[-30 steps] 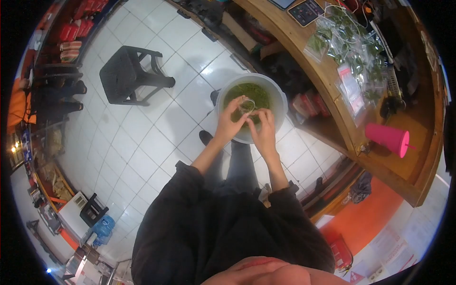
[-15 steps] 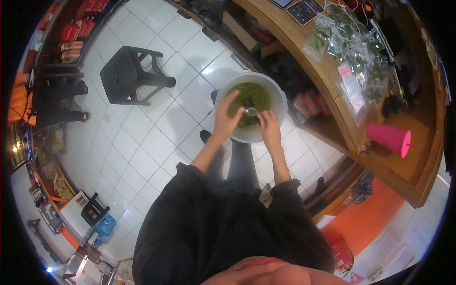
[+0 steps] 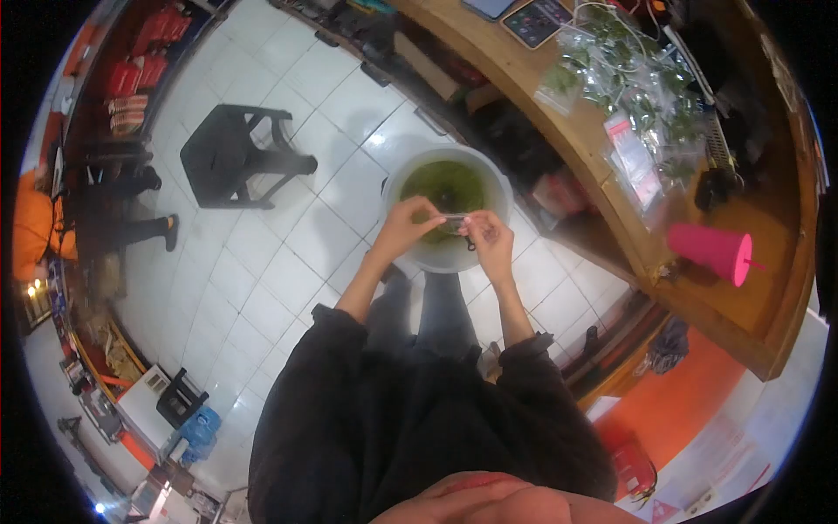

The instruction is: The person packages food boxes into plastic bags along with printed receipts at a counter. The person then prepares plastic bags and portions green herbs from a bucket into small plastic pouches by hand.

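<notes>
A round whitish tub (image 3: 502, 196) stands on the floor in front of my legs, with a loose green mass (image 3: 467, 179) inside. Above its near side, a small clear plastic bag (image 3: 455, 217) is pulled taut between my fingertips. My left hand (image 3: 407, 225) pinches one end of the bag. At the other end, the fingers of my right hand (image 3: 491, 240) are pressed together on it. A small dark loop (image 3: 471, 246) shows below the right fingers; what it belongs to is hidden. Something dark (image 3: 447, 199) lies in the middle of the green mass.
To the right, a wooden counter (image 3: 602, 179) holds a pile of clear bags with green contents (image 3: 642, 74), a phone (image 3: 536, 21) and a pink tumbler (image 3: 709, 253). A black stool (image 3: 218, 157) stands on the left. At far left is a person's leg (image 3: 140, 229).
Both hands have come closer together, and the bag is now stretched level between them. My left fingers have closed from a spread pose. The tub appears lower and slightly left in view.
</notes>
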